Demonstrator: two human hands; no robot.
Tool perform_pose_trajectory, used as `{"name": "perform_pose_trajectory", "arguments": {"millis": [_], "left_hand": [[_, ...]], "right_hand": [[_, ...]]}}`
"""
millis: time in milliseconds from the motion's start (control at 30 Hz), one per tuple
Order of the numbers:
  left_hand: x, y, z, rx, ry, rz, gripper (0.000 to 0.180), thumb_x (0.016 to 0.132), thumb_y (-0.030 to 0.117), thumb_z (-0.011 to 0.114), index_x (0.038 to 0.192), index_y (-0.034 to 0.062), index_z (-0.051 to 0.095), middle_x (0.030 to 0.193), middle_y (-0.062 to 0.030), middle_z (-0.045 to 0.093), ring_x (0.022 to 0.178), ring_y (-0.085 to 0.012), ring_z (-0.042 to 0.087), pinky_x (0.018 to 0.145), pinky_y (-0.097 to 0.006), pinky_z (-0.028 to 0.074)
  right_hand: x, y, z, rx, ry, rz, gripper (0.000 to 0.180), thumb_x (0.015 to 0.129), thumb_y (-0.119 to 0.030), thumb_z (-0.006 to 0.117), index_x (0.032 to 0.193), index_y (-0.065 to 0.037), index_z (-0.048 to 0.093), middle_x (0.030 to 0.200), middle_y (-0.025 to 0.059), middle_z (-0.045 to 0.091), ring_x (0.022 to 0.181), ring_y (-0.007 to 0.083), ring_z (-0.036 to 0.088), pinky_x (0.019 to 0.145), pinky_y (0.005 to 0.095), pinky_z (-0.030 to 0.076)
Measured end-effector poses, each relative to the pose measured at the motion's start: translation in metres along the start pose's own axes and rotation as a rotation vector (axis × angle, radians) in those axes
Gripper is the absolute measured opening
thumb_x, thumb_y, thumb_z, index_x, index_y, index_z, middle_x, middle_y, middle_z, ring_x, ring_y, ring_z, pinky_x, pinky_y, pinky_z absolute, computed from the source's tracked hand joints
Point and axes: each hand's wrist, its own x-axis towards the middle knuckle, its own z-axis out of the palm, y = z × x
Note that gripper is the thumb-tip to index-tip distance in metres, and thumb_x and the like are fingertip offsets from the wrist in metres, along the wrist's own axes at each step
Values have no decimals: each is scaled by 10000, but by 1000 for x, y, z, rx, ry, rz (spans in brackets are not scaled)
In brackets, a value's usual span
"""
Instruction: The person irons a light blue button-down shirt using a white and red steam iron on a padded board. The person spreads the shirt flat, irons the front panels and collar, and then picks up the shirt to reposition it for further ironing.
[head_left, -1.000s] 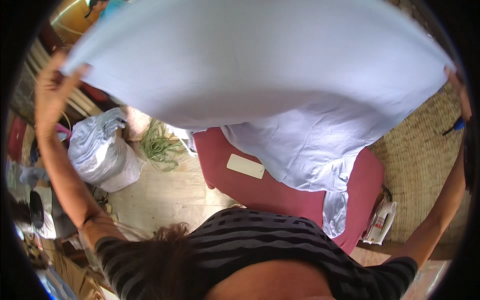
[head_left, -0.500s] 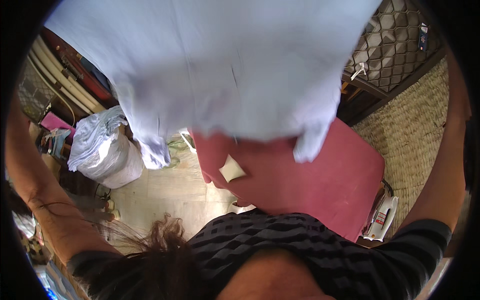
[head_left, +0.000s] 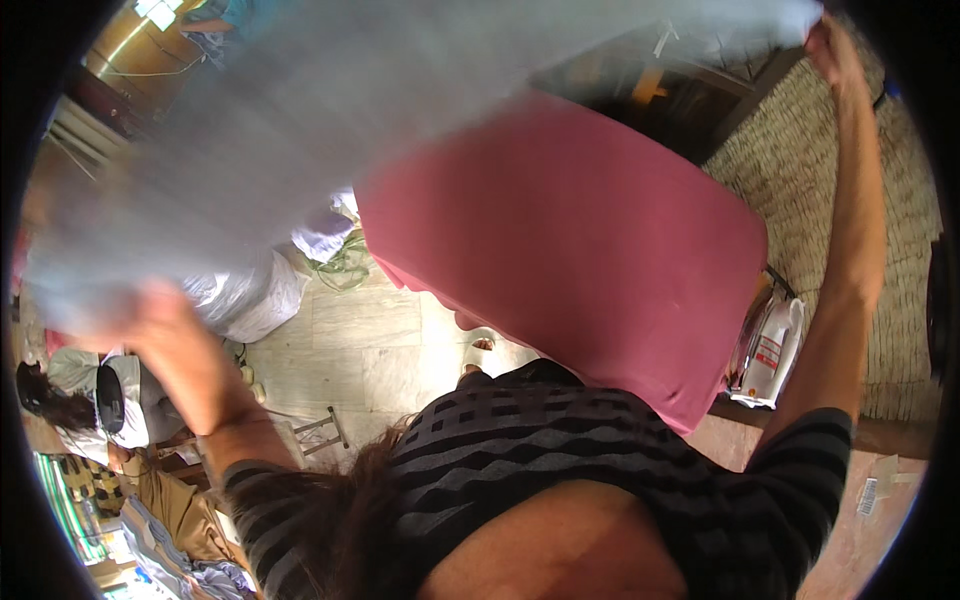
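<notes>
A light blue shirt (head_left: 300, 120), smeared by motion, stretches between my two raised hands across the upper part of the view. My right hand (head_left: 830, 55), up at the far right, has its fingers closed on one corner of the cloth. Lower at the left, my left hand (head_left: 155, 310) is blurred but closed around the other end. Beneath and to the right of the shirt lies an ironing surface with a maroon cover (head_left: 570, 240). A white and red iron (head_left: 768, 350) stands at its near right end.
Behind the shirt at left is a pale bundle (head_left: 250, 295) in shiny wrapping. A person (head_left: 130, 400) sits at the left edge, near piled clothes (head_left: 180, 520). A woven mat (head_left: 800, 190) covers the right side, beside a dark lattice-fronted cabinet (head_left: 700, 85).
The shirt has swung from hanging in front of me to a slant, low at left and high at right. My left hand came down into view. A pale diamond patch on the maroon cover is gone.
</notes>
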Motion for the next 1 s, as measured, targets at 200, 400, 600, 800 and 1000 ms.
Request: {"name": "perform_pose_trajectory", "arguments": {"millis": [200, 400, 600, 800, 1000], "left_hand": [[-117, -197, 170, -733, -272, -685, 171, 964, 194, 579, 1077, 74, 534, 1345, -282, 508, 1187, -356, 562, 927, -467, 501], [-166, -244, 257, -956, -497, -818, 133, 948, 81, 558, 1080, 96, 558, 1441, -233, 459, 1342, -333, 428, 1091, -444, 321], [-136, -253, 337, -657, -905, -656, 244, 852, -37, 551, 1073, 64, 568, 1459, -188, 446, 1330, -335, 426, 1099, -395, 298], [-118, -254, 370, -540, -1066, -493, 342, 902, 47, 553, 1243, 62, 536, 1413, -191, 477, 1300, -346, 449, 1083, -425, 336], [-84, -299, 290, 309, -483, -301, 324, 887, 105, 625, 1207, 65, 597, 1426, -160, 459, 1291, -363, 448, 1047, -477, 344]], "right_hand": [[-167, 212, -62, 328, 326, 419, 348, 913, -225, 667, 1146, 26, 605, 1103, 96, 656, 978, 204, 628, 846, 309, 528], [-218, 286, -95, -683, 334, 665, 379, 840, -112, 709, 1202, -25, 639, 887, 51, 631, 744, 119, 590, 664, 256, 495], [-228, 293, -166, -1370, 304, 361, 408, 851, -127, 587, 1257, -93, 595, 1067, 156, 682, 930, 330, 665, 820, 416, 528], [-199, 296, -118, -1588, 262, 452, 411, 821, -106, 569, 1230, -124, 599, 1133, 231, 652, 1019, 387, 642, 859, 467, 517], [-260, 266, -44, -1248, 375, 110, 358, 883, -154, 598, 1234, -82, 596, 1184, 193, 611, 1093, 362, 592, 917, 434, 473]]}}
